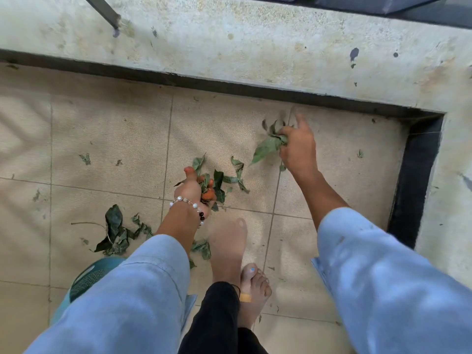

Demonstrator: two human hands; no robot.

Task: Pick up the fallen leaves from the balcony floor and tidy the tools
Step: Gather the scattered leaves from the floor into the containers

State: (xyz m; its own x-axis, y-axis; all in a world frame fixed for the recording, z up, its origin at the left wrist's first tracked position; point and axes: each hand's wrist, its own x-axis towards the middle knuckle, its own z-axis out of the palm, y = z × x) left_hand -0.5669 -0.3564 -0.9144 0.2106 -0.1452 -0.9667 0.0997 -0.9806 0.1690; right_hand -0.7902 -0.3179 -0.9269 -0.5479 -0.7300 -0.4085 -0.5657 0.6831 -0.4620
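We're looking straight down at the tiled balcony floor (107,139), and both hands are busy. Our left hand (195,190) is clenched around a bunch of green leaves (217,186), with a beaded bracelet (190,204) on that wrist. Our right hand (297,146), nearer the concrete ledge (229,47), grips another leafy clump (268,146), forefinger stretched out. Farther from the ledge than the left hand, a loose pile of leaves (116,232) lies on the tiles, just beside a green container (89,277).
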